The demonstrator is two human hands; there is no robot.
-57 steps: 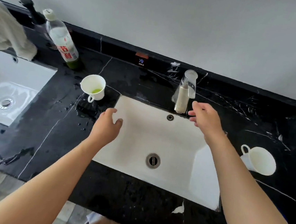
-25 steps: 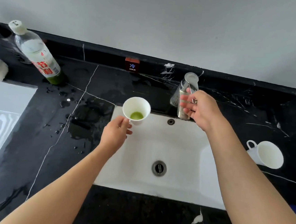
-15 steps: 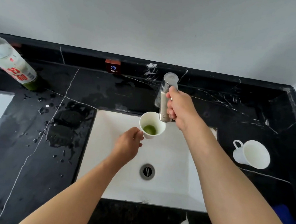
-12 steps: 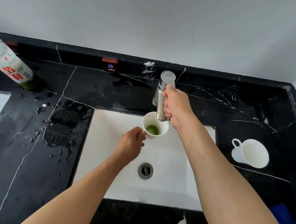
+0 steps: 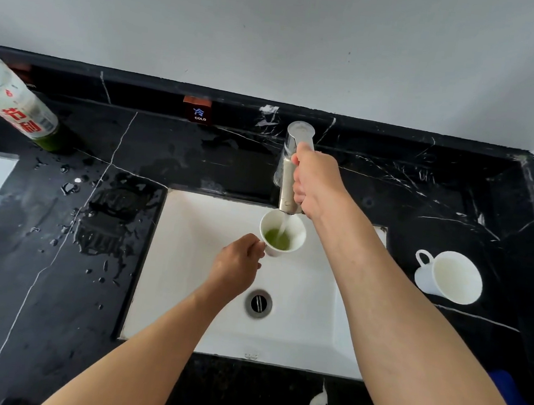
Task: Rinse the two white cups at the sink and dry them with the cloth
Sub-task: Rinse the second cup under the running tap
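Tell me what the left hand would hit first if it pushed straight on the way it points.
The left hand already holds the cup; beyond it, probably the tap, though depth is unclear.

Bright, even daylight fills the view — soft, with faint shadows inside the white sink point(image 5: 185, 292). The wet black desk point(image 5: 56, 280) left of the sink throws pale glare off its puddles. Wide-angle bending curves the desk's back edge, and the bottle point(image 5: 14, 106) far left of the sink leans outward. Focus is crisp at the sink, perhaps slightly softer toward the corners.
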